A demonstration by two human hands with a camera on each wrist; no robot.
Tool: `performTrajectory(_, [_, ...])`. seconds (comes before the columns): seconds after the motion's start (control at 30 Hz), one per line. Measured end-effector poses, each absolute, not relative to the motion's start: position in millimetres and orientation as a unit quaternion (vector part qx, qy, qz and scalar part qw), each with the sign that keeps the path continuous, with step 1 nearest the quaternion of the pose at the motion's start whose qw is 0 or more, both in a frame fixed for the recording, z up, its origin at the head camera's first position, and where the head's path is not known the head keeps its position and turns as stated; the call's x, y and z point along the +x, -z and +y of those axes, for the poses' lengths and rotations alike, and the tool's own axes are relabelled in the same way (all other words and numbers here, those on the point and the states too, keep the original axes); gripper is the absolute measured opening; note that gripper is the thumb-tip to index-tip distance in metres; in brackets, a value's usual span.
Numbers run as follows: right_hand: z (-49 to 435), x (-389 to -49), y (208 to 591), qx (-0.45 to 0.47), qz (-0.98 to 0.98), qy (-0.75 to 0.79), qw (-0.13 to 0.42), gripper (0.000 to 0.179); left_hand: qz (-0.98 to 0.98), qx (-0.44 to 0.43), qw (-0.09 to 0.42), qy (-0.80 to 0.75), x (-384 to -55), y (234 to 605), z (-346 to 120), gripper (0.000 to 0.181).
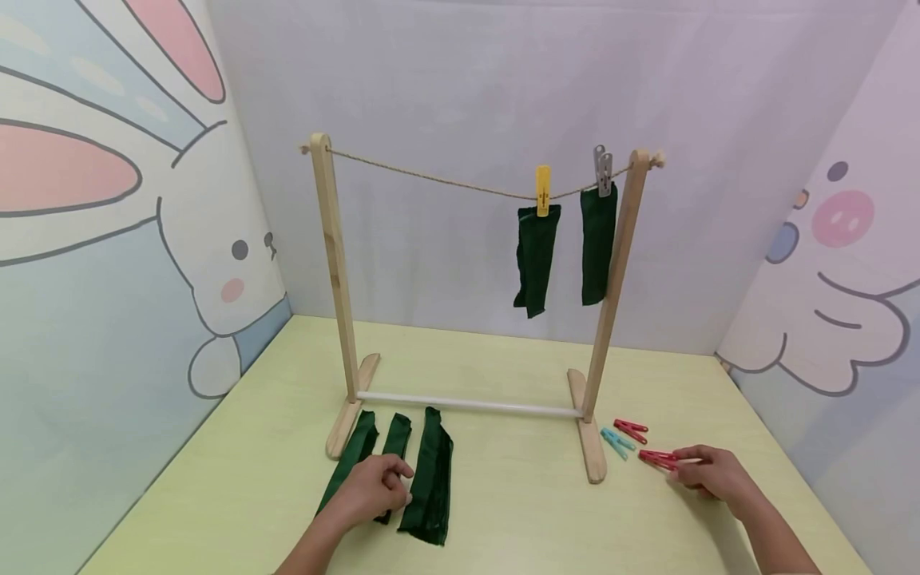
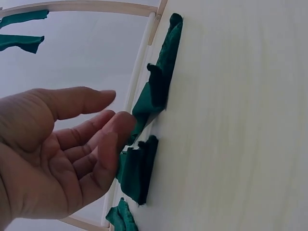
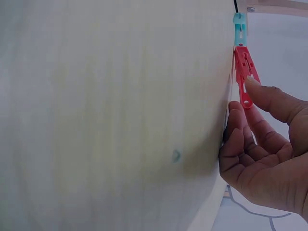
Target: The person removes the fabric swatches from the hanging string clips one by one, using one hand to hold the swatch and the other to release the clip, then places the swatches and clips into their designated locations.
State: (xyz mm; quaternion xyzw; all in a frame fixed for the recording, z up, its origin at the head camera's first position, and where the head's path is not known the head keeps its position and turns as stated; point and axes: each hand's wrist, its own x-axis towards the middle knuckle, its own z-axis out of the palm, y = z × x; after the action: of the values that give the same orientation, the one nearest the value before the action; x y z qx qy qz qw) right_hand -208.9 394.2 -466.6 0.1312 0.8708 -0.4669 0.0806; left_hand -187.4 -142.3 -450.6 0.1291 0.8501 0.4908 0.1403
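At the right of the table, my right hand [image 1: 711,477] pinches a red clothespin [image 1: 656,458] between thumb and fingers; the right wrist view shows the thumb on the clothespin [image 3: 244,72]. Close by lie a blue clothespin [image 1: 616,441] and a second red clothespin [image 1: 631,430]. My left hand [image 1: 375,487] hovers among three dark green cloth strips, its fingers loosely bent with nothing between them. These are the left strip [image 1: 352,457], the partly covered middle strip [image 1: 397,436] and the wider right strip [image 1: 430,479]. In the left wrist view, thumb and fingers [image 2: 82,103] stand apart.
Behind my hands stands a wooden frame [image 1: 335,271] with a rope [image 1: 431,177] strung across its top. Two green cloths hang toward the right, one under a yellow clothespin [image 1: 543,190], one under a grey clothespin [image 1: 604,172]. A white bar [image 1: 467,405] joins the feet.
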Motion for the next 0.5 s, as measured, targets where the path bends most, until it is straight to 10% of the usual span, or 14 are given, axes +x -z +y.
performTrajectory(0.5, [393, -204, 462, 0.1, 0.864, 0.488, 0.071, 0.055, 0.826, 0.203, 0.126, -0.51, -199, 449, -144, 0.027])
